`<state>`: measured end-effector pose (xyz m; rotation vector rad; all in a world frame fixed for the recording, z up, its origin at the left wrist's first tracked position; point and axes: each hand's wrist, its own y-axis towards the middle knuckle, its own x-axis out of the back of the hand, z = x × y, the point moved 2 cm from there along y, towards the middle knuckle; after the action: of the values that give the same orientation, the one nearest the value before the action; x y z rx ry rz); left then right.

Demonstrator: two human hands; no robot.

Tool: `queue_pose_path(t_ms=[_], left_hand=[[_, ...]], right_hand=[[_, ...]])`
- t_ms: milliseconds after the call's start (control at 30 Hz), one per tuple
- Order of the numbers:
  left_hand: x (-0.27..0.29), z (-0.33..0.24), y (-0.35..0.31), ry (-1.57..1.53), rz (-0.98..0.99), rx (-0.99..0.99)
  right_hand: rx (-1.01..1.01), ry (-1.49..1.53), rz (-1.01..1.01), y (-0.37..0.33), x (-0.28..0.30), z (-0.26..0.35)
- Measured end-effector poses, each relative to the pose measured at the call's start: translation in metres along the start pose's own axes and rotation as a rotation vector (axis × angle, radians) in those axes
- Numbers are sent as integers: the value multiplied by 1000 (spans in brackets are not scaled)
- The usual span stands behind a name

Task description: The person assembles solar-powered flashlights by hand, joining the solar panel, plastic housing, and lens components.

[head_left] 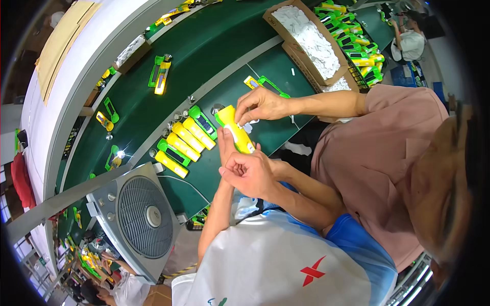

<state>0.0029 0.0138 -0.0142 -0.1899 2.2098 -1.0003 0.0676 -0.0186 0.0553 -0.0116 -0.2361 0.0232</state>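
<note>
A yellow flashlight with a green end (pixel 238 133) is held above the green bench by a co-worker in a pink shirt. The co-worker's one hand (pixel 263 104) pinches at its upper side, and fingers of the other show by its lower end. Beside the flashlight's left side is my left hand (pixel 226 147), fingers stretched out and seemingly touching it; my right hand partly hides it. My right hand (pixel 247 172) is in front, its fingers curled toward the palm with nothing visible in them. To the left, several yellow-and-green flashlights (pixel 185 140) lie side by side.
A grey box fan (pixel 145 217) stands at the left of the bench. Cartons of small white parts (pixel 306 43) sit at the far right, next to piled flashlights (pixel 357 46). Further flashlight parts (pixel 161 74) rest on the dark green belt behind a metal rail.
</note>
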Motion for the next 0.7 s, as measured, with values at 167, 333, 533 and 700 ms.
queue_pose_path(t_ms=[167,333,533,700], left_hand=[[-1,8,-11,125,135,-96],[-2,16,-9,83,147,-94],[-20,20,-11,232,247,-193],[-32,37,-1,198,293,-183]], right_hand=[[-121,122,78,-14,-7,8],[-77,139,66,-18,-10,6],[-58,107,38,-23,-5,11],[-36,156,-5,-26,2,14]])
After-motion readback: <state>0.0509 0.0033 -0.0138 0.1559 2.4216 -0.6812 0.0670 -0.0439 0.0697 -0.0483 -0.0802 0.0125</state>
